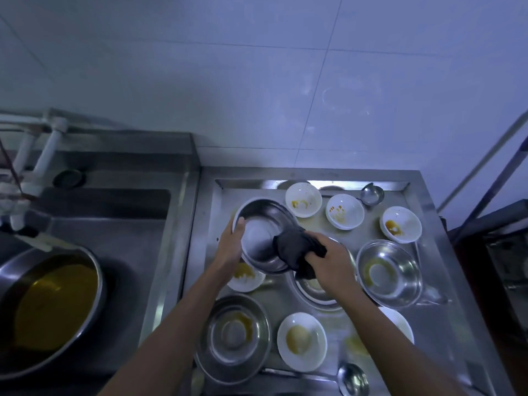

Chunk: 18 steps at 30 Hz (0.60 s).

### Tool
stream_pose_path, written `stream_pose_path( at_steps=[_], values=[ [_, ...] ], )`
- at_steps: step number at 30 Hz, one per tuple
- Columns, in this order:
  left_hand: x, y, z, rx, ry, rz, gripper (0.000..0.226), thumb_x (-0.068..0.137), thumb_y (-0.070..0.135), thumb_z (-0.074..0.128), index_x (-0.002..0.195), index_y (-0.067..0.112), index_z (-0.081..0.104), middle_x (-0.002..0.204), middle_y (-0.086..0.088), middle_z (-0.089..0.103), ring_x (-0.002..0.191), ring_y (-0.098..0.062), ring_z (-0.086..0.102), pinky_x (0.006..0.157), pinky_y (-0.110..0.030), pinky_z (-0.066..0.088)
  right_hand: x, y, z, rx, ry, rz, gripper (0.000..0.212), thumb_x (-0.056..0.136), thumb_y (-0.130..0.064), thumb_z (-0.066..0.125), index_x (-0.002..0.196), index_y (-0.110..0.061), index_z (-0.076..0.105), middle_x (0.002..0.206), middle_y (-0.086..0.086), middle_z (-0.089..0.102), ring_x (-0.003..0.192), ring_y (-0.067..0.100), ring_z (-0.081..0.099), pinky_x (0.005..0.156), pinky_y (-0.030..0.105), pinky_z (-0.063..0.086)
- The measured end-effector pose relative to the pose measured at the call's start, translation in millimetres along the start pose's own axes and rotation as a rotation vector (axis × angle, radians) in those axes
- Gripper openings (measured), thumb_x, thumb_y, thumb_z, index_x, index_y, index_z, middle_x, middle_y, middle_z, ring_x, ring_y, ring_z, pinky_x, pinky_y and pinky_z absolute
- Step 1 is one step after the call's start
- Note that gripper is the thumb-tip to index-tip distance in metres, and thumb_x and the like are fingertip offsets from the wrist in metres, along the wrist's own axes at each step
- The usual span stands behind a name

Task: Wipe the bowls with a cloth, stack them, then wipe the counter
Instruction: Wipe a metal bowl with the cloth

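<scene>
My left hand (pixel 231 247) grips the left rim of a steel bowl (pixel 261 224), held tilted above the steel counter (pixel 445 324). My right hand (pixel 328 261) holds a dark cloth (pixel 297 250) bunched against the bowl's right rim and inner wall. Under my hands, partly hidden, sit another steel bowl (pixel 314 292) and a stained white bowl (pixel 245 277). Several white bowls with yellow stains stand at the back, such as one (pixel 303 199) behind the held bowl. Steel bowls rest at the right (pixel 389 272) and near left (pixel 233 337).
Two ladles lie on the counter, one at the back right (pixel 371 194) and one at the front edge (pixel 353 380). A sink (pixel 114 212) on the left holds a large steel basin (pixel 51 307) of yellow liquid under white pipes (pixel 37 155). A tiled wall stands behind.
</scene>
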<state>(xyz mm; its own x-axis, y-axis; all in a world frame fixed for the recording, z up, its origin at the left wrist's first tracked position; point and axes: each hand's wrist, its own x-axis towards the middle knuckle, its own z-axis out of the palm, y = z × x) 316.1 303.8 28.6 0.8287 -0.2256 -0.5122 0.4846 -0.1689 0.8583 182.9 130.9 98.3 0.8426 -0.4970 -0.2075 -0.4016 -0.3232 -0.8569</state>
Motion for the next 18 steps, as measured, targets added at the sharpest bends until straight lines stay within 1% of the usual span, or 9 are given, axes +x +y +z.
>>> stream_pose_path(
  at_steps=[3,5,7,8,11,13,15,16,18],
  values=[
    [21.3,9.1,-3.3,-0.033,0.006,-0.032,0.039,0.103,0.055,0.046,0.132,0.033,0.058,0.128,-0.004,0.067,0.112,-0.028,0.067,0.097,-0.056,0.055,9.4,-1.7,3.5,0.100,0.021,0.061,0.044,0.083,0.012,0.057,0.116,-0.016,0.070,0.092,-0.012,0.071,0.074,-0.016,0.061,0.060,0.003,0.043],
    [42.0,13.2,-8.0,-0.057,0.043,-0.055,0.036,0.097,0.064,0.049,0.123,0.042,0.059,0.124,-0.004,0.068,0.110,-0.029,0.067,0.094,-0.057,0.056,16.2,-4.1,7.1,0.119,0.020,0.076,0.044,0.085,0.011,0.057,0.117,-0.017,0.069,0.094,-0.015,0.070,0.077,-0.018,0.061,0.063,0.002,0.043],
    [66.1,8.3,-12.2,-0.049,0.074,-0.073,0.039,0.085,0.076,0.050,0.112,0.049,0.061,0.123,-0.003,0.069,0.109,-0.029,0.068,0.094,-0.059,0.056,22.0,-4.3,11.3,0.165,0.019,0.088,0.045,0.086,0.012,0.055,0.118,-0.018,0.068,0.094,-0.014,0.071,0.079,-0.014,0.064,0.064,0.005,0.046],
    [76.7,4.4,-12.9,-0.067,0.081,-0.071,0.038,0.086,0.075,0.050,0.112,0.048,0.061,0.122,-0.003,0.070,0.109,-0.029,0.069,0.093,-0.058,0.057,24.3,-4.6,13.5,0.197,0.022,0.096,0.046,0.086,0.012,0.054,0.117,-0.019,0.068,0.093,-0.013,0.072,0.080,-0.009,0.066,0.063,0.008,0.048],
    [95.4,-2.2,-7.2,-0.129,0.104,-0.069,0.041,0.099,0.059,0.047,0.126,0.033,0.061,0.122,-0.009,0.069,0.107,-0.031,0.069,0.089,-0.056,0.059,31.7,0.1,19.9,0.245,0.031,0.111,0.046,0.087,0.011,0.054,0.115,-0.022,0.070,0.096,-0.005,0.075,0.085,0.005,0.070,0.061,0.016,0.053],
    [102.3,-8.5,-2.4,-0.102,0.113,-0.051,0.041,0.106,0.049,0.044,0.129,0.021,0.059,0.123,-0.011,0.068,0.109,-0.030,0.068,0.094,-0.055,0.057,36.6,4.3,23.3,0.229,0.043,0.107,0.045,0.088,0.007,0.057,0.114,-0.027,0.070,0.096,-0.009,0.075,0.090,0.005,0.070,0.067,0.016,0.053],
    [108.7,-16.3,1.5,-0.079,0.132,-0.046,0.038,0.108,0.043,0.043,0.129,0.016,0.060,0.123,-0.011,0.068,0.111,-0.029,0.066,0.098,-0.052,0.055,40.5,8.2,25.7,0.214,0.049,0.100,0.044,0.088,0.006,0.060,0.112,-0.030,0.070,0.094,-0.015,0.075,0.091,0.000,0.069,0.073,0.013,0.051],
    [111.2,-18.8,2.5,-0.081,0.138,-0.060,0.039,0.108,0.042,0.043,0.131,0.015,0.060,0.123,-0.012,0.068,0.111,-0.028,0.066,0.095,-0.048,0.057,42.3,9.7,26.7,0.217,0.051,0.104,0.044,0.087,0.006,0.061,0.113,-0.028,0.071,0.094,-0.016,0.075,0.091,-0.001,0.068,0.074,0.011,0.050],
    [115.5,-22.1,2.4,-0.071,0.159,-0.091,0.042,0.109,0.041,0.043,0.134,0.012,0.059,0.122,-0.012,0.068,0.110,-0.028,0.066,0.081,-0.036,0.058,44.8,11.8,27.5,0.216,0.054,0.113,0.043,0.087,0.007,0.061,0.115,-0.024,0.071,0.097,-0.014,0.076,0.092,-0.002,0.068,0.075,0.010,0.049]
  ],
)
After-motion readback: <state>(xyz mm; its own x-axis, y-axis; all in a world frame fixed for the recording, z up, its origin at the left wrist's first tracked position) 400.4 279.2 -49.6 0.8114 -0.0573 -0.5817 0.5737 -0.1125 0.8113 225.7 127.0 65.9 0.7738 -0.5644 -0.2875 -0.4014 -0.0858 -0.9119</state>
